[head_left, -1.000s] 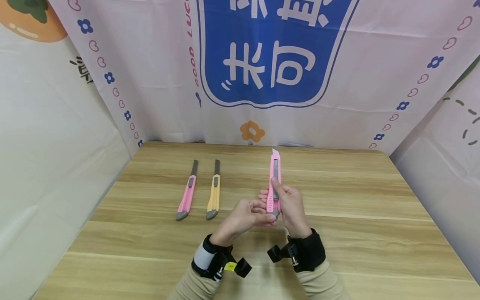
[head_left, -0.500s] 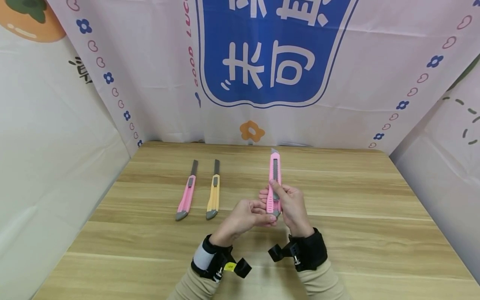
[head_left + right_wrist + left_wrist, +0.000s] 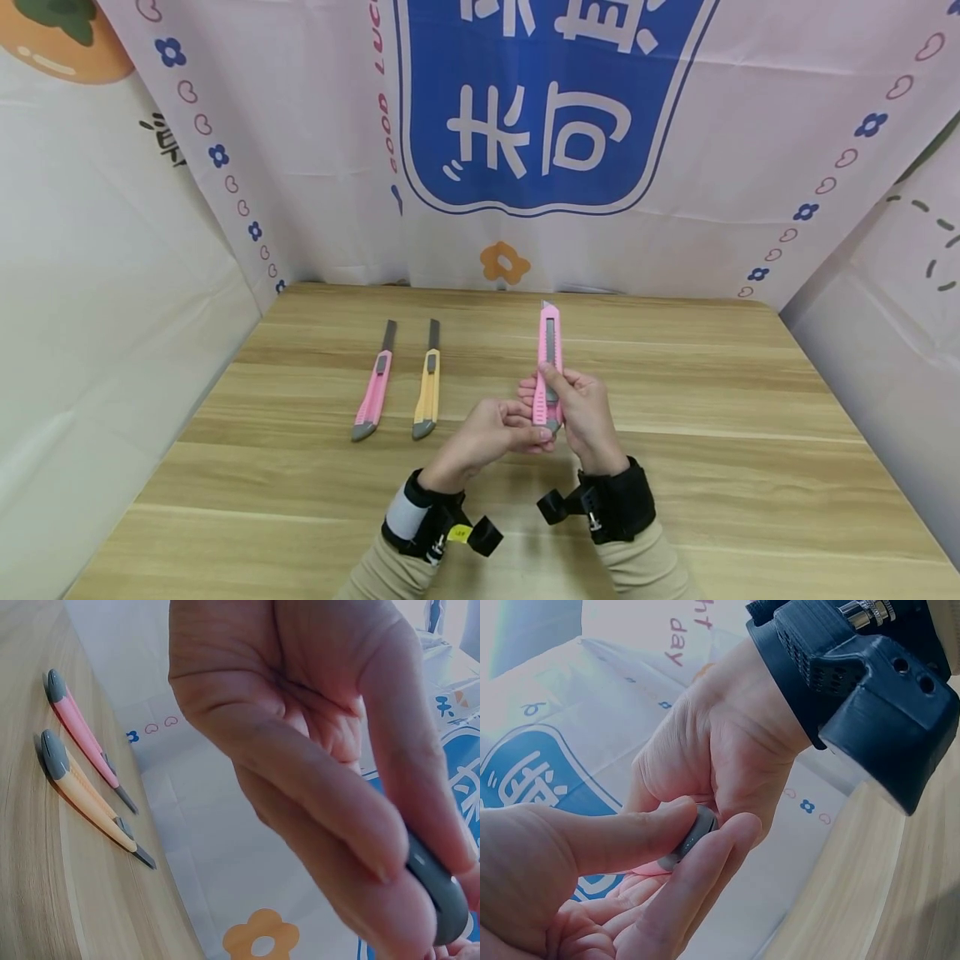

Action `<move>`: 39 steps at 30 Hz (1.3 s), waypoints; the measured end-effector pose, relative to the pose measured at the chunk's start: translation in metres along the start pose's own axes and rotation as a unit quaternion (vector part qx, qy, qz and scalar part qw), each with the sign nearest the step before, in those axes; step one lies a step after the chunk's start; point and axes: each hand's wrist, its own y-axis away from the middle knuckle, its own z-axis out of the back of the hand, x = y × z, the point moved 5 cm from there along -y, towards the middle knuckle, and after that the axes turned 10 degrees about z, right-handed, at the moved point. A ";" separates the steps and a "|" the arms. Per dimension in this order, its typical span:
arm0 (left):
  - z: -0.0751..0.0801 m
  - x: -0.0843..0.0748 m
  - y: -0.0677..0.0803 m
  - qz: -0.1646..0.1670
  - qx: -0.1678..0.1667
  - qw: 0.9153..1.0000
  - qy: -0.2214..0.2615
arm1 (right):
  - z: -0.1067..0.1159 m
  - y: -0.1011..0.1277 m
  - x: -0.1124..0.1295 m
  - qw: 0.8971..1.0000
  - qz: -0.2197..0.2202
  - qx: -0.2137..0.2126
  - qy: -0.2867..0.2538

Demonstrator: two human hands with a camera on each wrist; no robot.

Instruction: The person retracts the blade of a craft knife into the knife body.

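Over the middle of the tabletop (image 3: 720, 400), a pink cutter knife (image 3: 550, 342) is held between the two hands, its short blade tip pointing away from the person. The right hand (image 3: 587, 412) grasps the body from the right, with the thumb laid on the front face. The left hand (image 3: 487, 435) pinches the grey end of the same knife from the left. Farther left, apart from both hands, a yellow cutter knife (image 3: 427, 392) and a second pink cutter knife (image 3: 372, 396) lie side by side, with longer blades out. Only the head view shows the blade tip of the held knife. The left wrist view shows closely the grey end between left thumb and fingers, but there the body is mostly hidden. The right wrist view shows this pinch from another side, together with the lying knives.
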 end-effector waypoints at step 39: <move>0.003 0.000 -0.001 -0.004 0.002 1.000 0.018 | 0.000 -0.002 -0.003 1.000 -0.022 -0.001 0.006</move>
